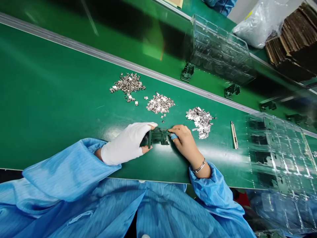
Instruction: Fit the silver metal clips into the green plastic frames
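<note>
My left hand, in a white glove with bare fingertips, is closed around the left end of a dark green moulded plastic part, holding it just above the bench in front of me. My right hand has a blue wrap on one finger. Its fingertips are pinched at the part's right end, and anything small between them is hidden. Beyond my hands lie three piles of small metal pieces: one pile at the left, a middle pile, and a right pile of flatter silvery pieces.
A pen-like cutter lies to the right. Clear plastic trays holding similar dark parts stand at the right edge. Past the metal rail are more dark parts, a clear tray, a plastic bag and stacked cardboard.
</note>
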`<action>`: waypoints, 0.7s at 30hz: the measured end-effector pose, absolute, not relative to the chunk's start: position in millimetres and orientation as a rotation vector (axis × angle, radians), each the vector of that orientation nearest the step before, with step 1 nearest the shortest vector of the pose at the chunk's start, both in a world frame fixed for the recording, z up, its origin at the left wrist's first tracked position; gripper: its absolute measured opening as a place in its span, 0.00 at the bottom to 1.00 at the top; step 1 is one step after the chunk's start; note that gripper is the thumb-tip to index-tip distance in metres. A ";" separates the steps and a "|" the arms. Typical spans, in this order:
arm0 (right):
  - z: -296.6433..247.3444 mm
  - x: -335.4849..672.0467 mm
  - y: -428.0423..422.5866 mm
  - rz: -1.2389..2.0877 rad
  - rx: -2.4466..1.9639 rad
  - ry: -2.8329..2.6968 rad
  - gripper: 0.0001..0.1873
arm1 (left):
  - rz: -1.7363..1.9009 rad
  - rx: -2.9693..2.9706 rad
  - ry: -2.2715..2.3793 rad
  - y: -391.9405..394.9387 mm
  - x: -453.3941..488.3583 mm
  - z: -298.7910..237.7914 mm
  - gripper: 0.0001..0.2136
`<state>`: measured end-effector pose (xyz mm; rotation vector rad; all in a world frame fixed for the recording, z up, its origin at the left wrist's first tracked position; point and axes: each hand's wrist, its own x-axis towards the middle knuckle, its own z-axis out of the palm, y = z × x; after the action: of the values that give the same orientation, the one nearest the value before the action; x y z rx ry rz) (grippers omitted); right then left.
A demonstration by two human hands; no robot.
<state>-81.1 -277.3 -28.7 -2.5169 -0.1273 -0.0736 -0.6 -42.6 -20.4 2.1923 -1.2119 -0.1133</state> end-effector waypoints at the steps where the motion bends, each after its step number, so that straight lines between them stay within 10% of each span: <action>1: -28.3 -80.3 -274.8 -0.103 -2.474 -0.137 0.15 | -0.063 2.161 -1.226 -42.9 -1.2 -21.7 0.20; 9: -13.0 -86.9 -244.5 -0.408 -2.351 -0.205 0.06 | 0.187 1.983 -1.336 -41.5 -4.9 -24.7 0.37; 16: -6.1 -89.2 -239.9 -0.188 -2.596 -0.651 0.16 | 0.009 2.232 -1.308 -47.9 0.1 -26.4 0.26; 21: -4.9 -88.2 -309.4 -0.405 -2.669 -0.002 0.12 | -0.076 2.246 -1.360 -47.9 3.7 -22.1 0.26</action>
<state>-88.2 -309.4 -4.9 -2.6693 -0.0015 -0.4050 3.7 -47.9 -22.1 2.2457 -1.3601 -0.0763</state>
